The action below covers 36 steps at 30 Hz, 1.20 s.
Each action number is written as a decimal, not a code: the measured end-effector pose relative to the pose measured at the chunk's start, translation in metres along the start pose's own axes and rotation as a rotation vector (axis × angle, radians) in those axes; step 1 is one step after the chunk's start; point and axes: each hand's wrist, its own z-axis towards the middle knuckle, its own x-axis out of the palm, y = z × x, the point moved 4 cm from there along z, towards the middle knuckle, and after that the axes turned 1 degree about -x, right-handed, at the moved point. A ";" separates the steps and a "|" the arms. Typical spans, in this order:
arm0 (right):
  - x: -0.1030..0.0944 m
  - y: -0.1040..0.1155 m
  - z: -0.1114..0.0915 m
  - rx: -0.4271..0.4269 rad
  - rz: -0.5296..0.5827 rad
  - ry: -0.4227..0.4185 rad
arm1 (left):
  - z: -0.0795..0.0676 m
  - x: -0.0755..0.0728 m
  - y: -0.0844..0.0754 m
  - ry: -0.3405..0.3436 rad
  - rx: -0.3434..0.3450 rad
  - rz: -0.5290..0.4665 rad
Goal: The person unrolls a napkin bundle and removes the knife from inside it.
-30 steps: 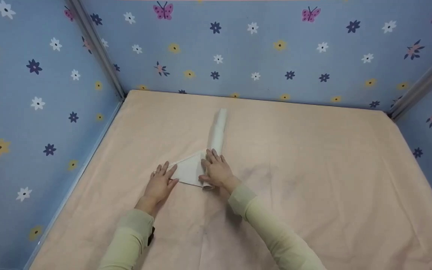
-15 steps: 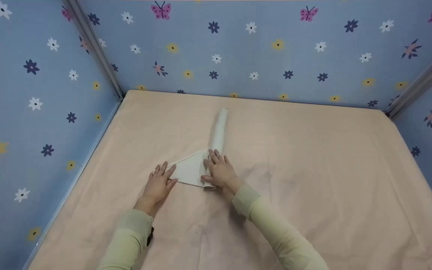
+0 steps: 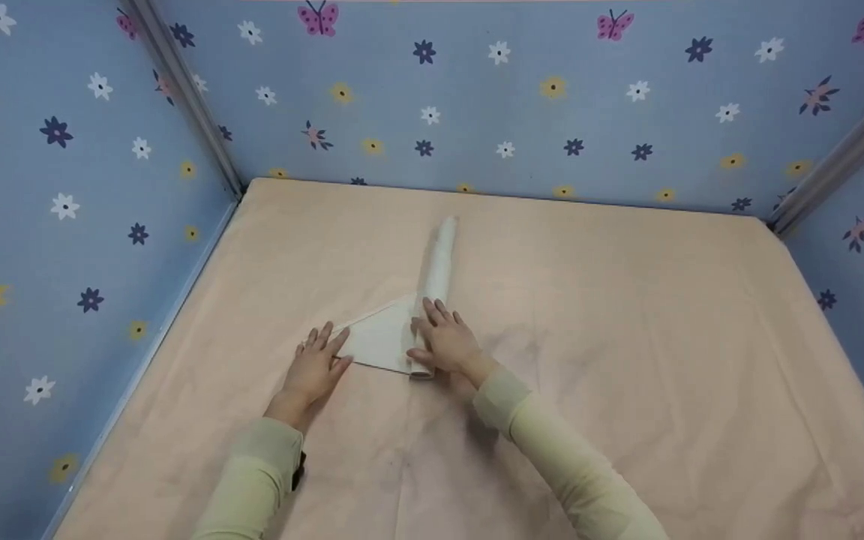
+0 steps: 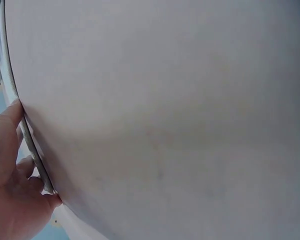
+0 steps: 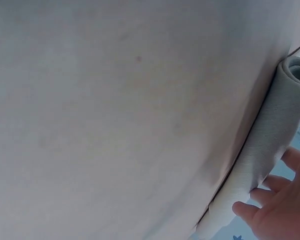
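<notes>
A pale, whitish cloth (image 3: 441,262) lies on the table as a narrow roll pointing away from me. From the roll's near half, a flat tapering flap (image 3: 379,339) extends to the left. My left hand (image 3: 314,373) rests with spread fingers on the flap's narrow left end, hiding its tip. On the near part of the roll lies my right hand (image 3: 451,345), its fingers relaxed across it. The right wrist view shows the coiled end of the roll (image 5: 270,125), with my right fingertips touching its side. Along the cloth's edge in the left wrist view are my left fingers (image 4: 12,112).
A peach-coloured sheet (image 3: 627,337) covers the table, with creases toward the front. Blue flowered panels (image 3: 492,97) stand at the back and both sides, with grey metal posts (image 3: 192,97) at the corners.
My right hand and the roll have shifted slightly to the right, and a little more flat cloth shows between my hands. My left hand stays nearly in place.
</notes>
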 end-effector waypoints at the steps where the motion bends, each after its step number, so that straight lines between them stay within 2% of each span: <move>1: -0.001 -0.001 -0.001 0.000 0.002 -0.001 | 0.000 0.000 0.000 0.002 -0.002 -0.001; 17: -0.004 -0.014 -0.012 -0.014 0.107 -0.011 | 0.001 -0.001 0.000 0.047 -0.042 0.009; 28: -0.005 -0.024 -0.020 -0.017 0.185 -0.012 | 0.000 -0.001 0.000 0.039 -0.038 -0.002; 36: -0.008 -0.029 -0.027 -0.043 0.214 -0.054 | 0.000 -0.001 -0.001 0.036 -0.024 0.003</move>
